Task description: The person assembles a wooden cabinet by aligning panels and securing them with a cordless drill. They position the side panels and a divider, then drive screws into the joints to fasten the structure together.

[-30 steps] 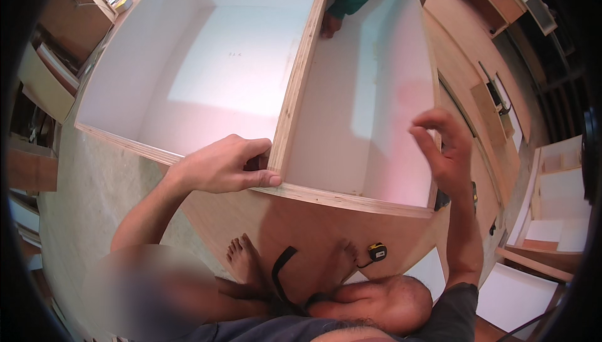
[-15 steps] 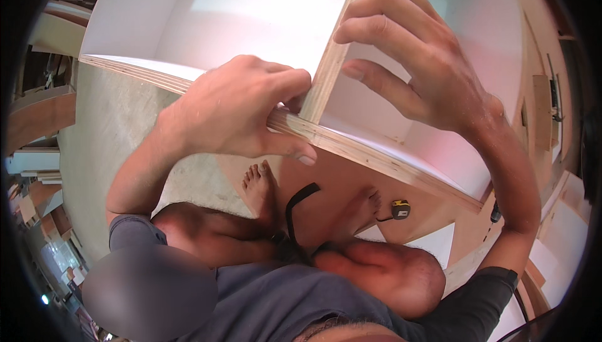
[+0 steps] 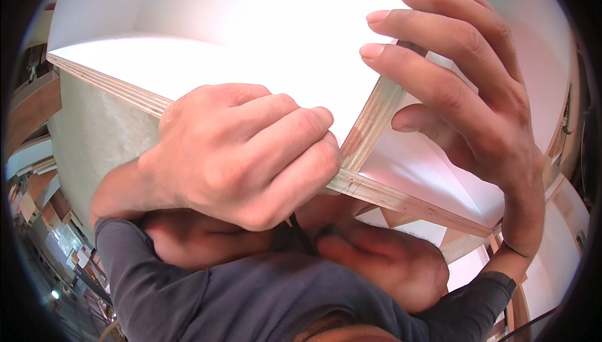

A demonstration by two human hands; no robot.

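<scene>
A white-faced plywood cabinet box (image 3: 251,47) with bare ply edges fills the upper view, very close to the camera. My left hand (image 3: 244,154) is curled over its front edge, beside the joint where the upright divider (image 3: 376,116) meets the front rail. My right hand (image 3: 458,97) is wrapped around that divider, fingers on the left face and thumb on the right side. My knees and dark grey shirt (image 3: 251,298) sit below the box.
Grey concrete floor (image 3: 94,141) shows at the left, with wooden boards and shelving (image 3: 34,172) beyond it. More white panels and wood parts (image 3: 558,216) lie at the right edge.
The camera has come much nearer to the box. My right hand moved from the air at the right onto the divider; my left hand stays at the front edge.
</scene>
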